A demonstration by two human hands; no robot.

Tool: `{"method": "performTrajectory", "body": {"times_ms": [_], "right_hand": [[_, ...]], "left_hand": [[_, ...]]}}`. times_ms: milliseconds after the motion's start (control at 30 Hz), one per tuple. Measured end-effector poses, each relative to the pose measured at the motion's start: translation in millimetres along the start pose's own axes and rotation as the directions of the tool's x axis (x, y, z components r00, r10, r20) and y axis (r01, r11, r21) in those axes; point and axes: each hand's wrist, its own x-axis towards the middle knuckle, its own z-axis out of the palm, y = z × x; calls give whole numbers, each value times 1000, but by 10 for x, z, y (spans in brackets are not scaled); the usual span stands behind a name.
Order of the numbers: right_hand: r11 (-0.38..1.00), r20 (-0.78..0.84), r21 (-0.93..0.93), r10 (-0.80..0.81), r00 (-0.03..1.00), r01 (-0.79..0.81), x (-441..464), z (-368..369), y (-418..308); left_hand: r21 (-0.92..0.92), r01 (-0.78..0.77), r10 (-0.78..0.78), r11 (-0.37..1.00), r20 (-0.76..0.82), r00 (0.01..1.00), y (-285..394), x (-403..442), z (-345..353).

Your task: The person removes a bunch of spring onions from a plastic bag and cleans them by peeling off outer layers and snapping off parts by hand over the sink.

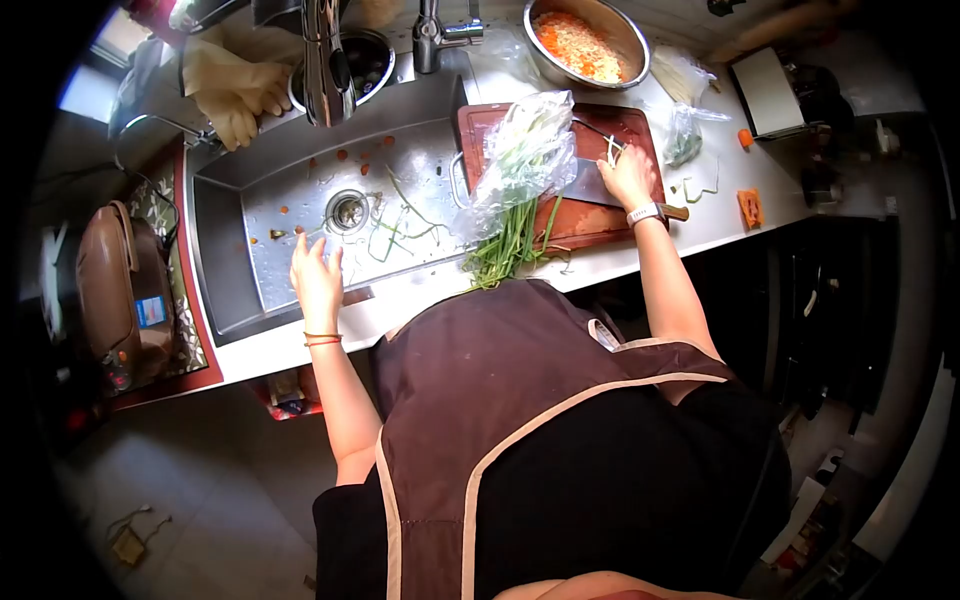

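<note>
My left hand (318,278) is over the near edge of the sink (290,190), its fingers apart and nothing in them. On the brown cutting board (635,130), my right hand (628,178) pinches a few thin pale-green stalks (610,152). Under that hand lies a wide-bladed kitchen knife (588,185), its wooden handle pointing toward the board's right edge. A bunch of long thin greens (508,240), partly inside a clear plastic bag (530,140), lies across the board's left side and hangs over the counter's front edge.
Loose green strands and orange scraps lie in the sink near the drain (347,211). A faucet (328,60) rises behind it. At the back stands a metal bowl (590,45) of shredded orange and pale food. Rubber gloves (235,95) hang at the left; bagged greens (685,135) lie right.
</note>
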Motion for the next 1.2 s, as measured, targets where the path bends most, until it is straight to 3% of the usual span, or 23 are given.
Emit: {"method": "performTrajectory", "body": {"times_ms": [33,67,100,167,233,300,367,467,500,567,600,633,667,733,767,833,867,900,967,1000,1100,1167,1200], "right_hand": [[987,-274,-123,-132,953,101,-174,-18,-105],[980,-307,-62,-199,931,189,-281,-121,-169],[968,-347,23,-227,910,250,-251,-149,-245],[960,-2,249,-133,991,129,-514,-239,-386],[852,101,463,-324,941,244,-655,-11,-383],[861,222,481,-300,928,163,-787,-47,-567],[840,169,520,-281,945,157,-802,-84,-717],[595,-129,768,-219,967,237,-516,152,-785],[522,-150,819,-203,968,237,-503,-16,-873],[429,-433,752,-251,866,500,-393,-7,-893],[502,-298,754,-314,901,424,-378,-79,-833],[498,-301,759,-303,904,420,-371,-24,-768],[652,-288,681,-180,940,334,-363,87,-702],[829,-207,546,-8,978,123,-392,220,-599],[806,-11,592,21,1000,-11,-456,253,-551],[808,114,588,-41,993,-34,-518,459,-499],[728,234,672,-38,972,-133,-500,528,-491],[731,233,670,-37,972,-133,-514,481,-527],[631,220,733,131,967,-253,-562,322,-603],[649,78,730,234,969,-215,-472,576,-539],[740,-4,642,268,964,-203,-450,564,-533],[779,-47,618,174,984,-108,-422,677,-496],[735,-12,673,117,993,-78,-409,694,-504]], "left_hand": [[-65,5,-3,998,32,999,11,-35,-16],[-131,11,-3,991,65,998,43,-76,-18],[-185,-106,108,977,2,994,189,24,3],[-383,-179,212,906,47,976,647,-51,-85],[-463,-377,457,802,69,887,1164,-57,-71],[-482,-603,680,636,-19,733,1728,-61,-57],[-316,-724,742,613,-84,665,2153,-85,-4],[-418,-663,663,621,-171,729,2324,282,472],[-450,-644,634,618,-198,747,2341,424,594],[-609,-350,436,711,-8,900,2257,707,692],[-727,-157,365,668,137,921,2166,813,794],[-798,53,306,600,290,907,2100,876,795],[-846,244,298,475,415,859,2019,892,800],[-848,268,265,458,418,869,1972,767,728],[-848,304,222,433,428,876,1948,685,697],[-770,284,286,572,512,810,1907,546,704],[-816,182,365,549,430,826,1931,428,719],[-854,81,440,514,343,830,1981,305,734],[-762,-124,477,635,262,839,2053,181,759],[-697,-194,484,691,247,839,2094,147,755],[-375,-331,432,866,227,873,2337,-69,563],[-374,-322,424,870,235,875,2426,-145,567],[-307,-367,438,878,211,874,2422,-148,633]]}}
